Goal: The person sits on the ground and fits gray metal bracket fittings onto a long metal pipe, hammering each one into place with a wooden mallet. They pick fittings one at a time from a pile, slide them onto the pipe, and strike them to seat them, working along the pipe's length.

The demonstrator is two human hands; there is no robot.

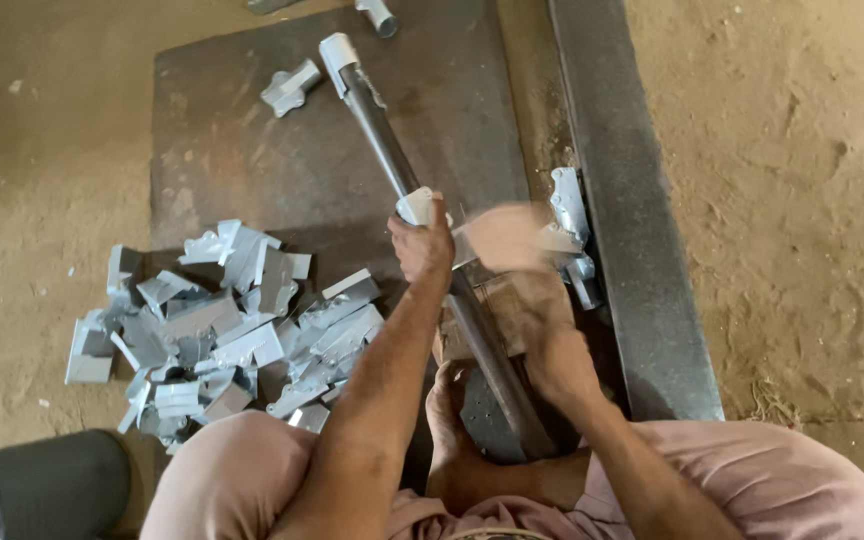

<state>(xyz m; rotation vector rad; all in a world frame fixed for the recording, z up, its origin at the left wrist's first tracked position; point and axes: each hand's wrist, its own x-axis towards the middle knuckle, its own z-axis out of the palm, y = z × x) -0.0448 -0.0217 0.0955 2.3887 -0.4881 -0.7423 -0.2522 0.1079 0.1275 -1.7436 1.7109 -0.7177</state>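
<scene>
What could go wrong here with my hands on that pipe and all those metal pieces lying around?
1. Your left hand grips a white bracket on the steel pipe while your right hand is blurred with motion beside it; a mistimed move might pinch fingers.
2. Your bare foot lies against the pipe, so a slip could hurt it.
3. The pile of metal brackets by your knee may have sharp edges.

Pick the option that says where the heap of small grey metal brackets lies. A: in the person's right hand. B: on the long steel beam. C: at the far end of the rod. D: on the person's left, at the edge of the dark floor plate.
D: the heap of brackets lies left of the left hand, spilling over the plate edge onto the sand.
</scene>
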